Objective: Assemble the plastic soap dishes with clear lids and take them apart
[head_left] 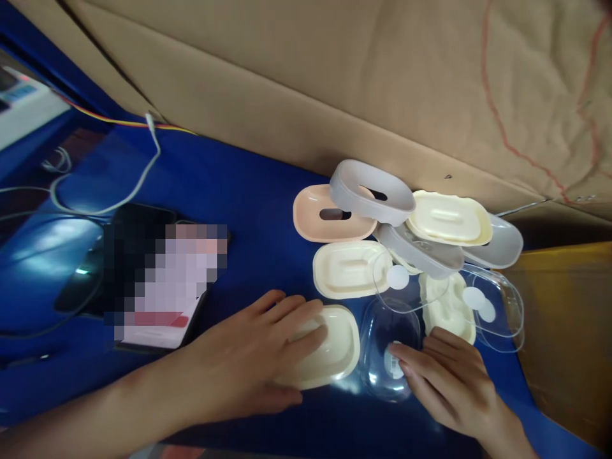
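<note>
Head | left hand (275, 354) spread, 1 cream dish (342, 350) | right hand (459, 382) narrow, 1 lid (380, 338), hold unclear | far table (258, 197) edge: 3 grey dishes (396, 205)

Soft light, glare at left.

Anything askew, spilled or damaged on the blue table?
Some pieces look askew: the upper gray dish sits crooked, overlapping the peach dish, and a clear cover overlaps the edge of a cream dish. It reads as an untidy pile. No spill or breakage visible.
</note>
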`<state>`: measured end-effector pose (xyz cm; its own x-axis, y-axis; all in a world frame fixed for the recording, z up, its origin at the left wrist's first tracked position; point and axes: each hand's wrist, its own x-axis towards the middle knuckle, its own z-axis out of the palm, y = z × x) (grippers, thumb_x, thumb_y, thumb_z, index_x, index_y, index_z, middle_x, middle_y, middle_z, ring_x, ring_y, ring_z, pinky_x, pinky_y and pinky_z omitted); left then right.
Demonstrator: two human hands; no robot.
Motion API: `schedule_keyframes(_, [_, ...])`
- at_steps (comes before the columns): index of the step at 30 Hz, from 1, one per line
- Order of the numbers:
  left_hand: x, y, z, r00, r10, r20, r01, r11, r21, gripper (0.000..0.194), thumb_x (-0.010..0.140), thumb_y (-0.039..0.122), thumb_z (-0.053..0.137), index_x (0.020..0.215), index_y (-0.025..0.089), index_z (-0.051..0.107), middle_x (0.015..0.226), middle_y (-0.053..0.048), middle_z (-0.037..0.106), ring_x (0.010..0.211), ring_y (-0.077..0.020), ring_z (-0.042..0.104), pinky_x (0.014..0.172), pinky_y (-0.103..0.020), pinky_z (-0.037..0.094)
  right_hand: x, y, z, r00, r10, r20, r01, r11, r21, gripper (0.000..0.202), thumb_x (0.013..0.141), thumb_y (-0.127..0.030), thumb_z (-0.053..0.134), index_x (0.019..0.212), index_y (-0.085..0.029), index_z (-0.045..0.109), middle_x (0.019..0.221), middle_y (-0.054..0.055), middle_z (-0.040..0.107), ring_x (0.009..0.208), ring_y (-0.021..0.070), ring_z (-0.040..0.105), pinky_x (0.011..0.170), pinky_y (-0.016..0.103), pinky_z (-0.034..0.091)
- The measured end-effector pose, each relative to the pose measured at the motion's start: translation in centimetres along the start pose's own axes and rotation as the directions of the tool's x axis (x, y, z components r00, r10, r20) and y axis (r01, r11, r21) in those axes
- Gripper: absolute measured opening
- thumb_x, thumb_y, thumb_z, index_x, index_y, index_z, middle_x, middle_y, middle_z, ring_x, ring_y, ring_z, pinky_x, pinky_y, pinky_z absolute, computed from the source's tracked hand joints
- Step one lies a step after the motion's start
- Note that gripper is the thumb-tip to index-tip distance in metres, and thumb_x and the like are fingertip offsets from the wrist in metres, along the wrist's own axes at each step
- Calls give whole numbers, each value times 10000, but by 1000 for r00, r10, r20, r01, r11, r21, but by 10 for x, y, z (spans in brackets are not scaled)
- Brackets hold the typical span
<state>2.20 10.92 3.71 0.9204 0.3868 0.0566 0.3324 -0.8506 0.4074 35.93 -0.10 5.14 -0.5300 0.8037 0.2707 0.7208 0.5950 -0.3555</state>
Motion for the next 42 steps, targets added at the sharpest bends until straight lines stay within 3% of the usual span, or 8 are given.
schedule_keyframes(3, [1, -1, 0, 1000, -6, 1, 6, 1000, 4, 817, 759, 537, 977, 1436, 258, 615, 1483, -94, 663, 1234, -320, 635, 1058, -443, 468, 1, 3, -6, 997, 61, 55, -59, 998, -24, 432, 966, 20, 575, 1359, -128, 677, 852, 33, 734, 695, 169, 594, 654, 364, 471])
schedule_keyframes(5, [1, 0, -1, 1000, -5, -1, 5, 1000, 8, 810, 773, 508, 966, 1452, 260, 601, 1484, -95, 661, 1221, -315, 635, 1049, -437, 469, -1, 3, -12, 978, 122, 169, -112, 991, -73, 640, 912, 87, 451, 1456, -188, 645, 1181, 91, 776, 1043, 222, 710, 877, 415, 568])
schedule_keyframes(7, [-1, 1, -2, 1000, -8, 1, 8, 1000, 2, 770, 778, 451, 955, 1435, 255, 605, 1477, -95, 660, 1219, -312, 628, 1043, -432, 470, -5, 1, -16, 942, 149, 302, -116, 986, -123, 905, 797, 137, 355, 1581, -267, 560, 1600, 76, 603, 1466, 249, 561, 1131, 492, 526])
schedule_keyframes(10, [-3, 2, -4, 1000, -18, -3, 18, 1000, -10, 713, 771, 380, 935, 1396, 253, 617, 1459, -93, 661, 1226, -316, 618, 1045, -434, 474, -13, -3, -17, 884, 151, 442, -96, 985, -145, 1127, 680, 142, 347, 1713, -309, 381, 1831, 16, 279, 1678, 248, 282, 1274, 538, 440])
schedule_keyframes(13, [-3, 2, -4, 1000, -24, -13, 24, 1000, -3, 682, 775, 304, 896, 1391, 247, 610, 1462, -110, 650, 1235, -326, 613, 1038, -444, 487, -19, -5, -15, 856, 196, 479, -142, 979, -146, 1130, 731, 136, 377, 1742, -363, 306, 1855, -6, 195, 1690, 265, 240, 1277, 554, 454])
schedule_keyframes(20, [0, 1, -3, 999, -44, -4, 44, 999, 12, 605, 778, 256, 836, 1346, 257, 627, 1450, -114, 638, 1225, -328, 614, 1016, -450, 509, -29, -10, -15, 841, 293, 455, -267, 956, -121, 767, 1028, -133, 562, 1713, -419, 372, 1775, 25, 345, 1598, 299, 397, 1164, 486, 580])
schedule_keyframes(28, [-1, -3, -3, 999, -53, -1, 53, 998, -18, 604, 809, 256, 824, 1382, 254, 634, 1484, -126, 622, 1267, -346, 609, 1051, -468, 508, -14, -19, -8, 876, 124, 465, -104, 992, -68, 906, 967, -17, 600, 1744, -370, 297, 1868, 22, 157, 1717, 293, 178, 1324, 547, 400])
schedule_keyframes(42, [-2, -1, -5, 999, -35, -21, 35, 999, -11, 745, 773, 212, 879, 1457, 276, 591, 1451, -115, 649, 1229, -350, 638, 1005, -472, 536, -28, -15, -15, 845, 284, 454, -235, 958, -163, 1027, 870, -186, 842, 1730, -415, 329, 1807, 40, 314, 1581, 373, 406, 1189, 591, 536])
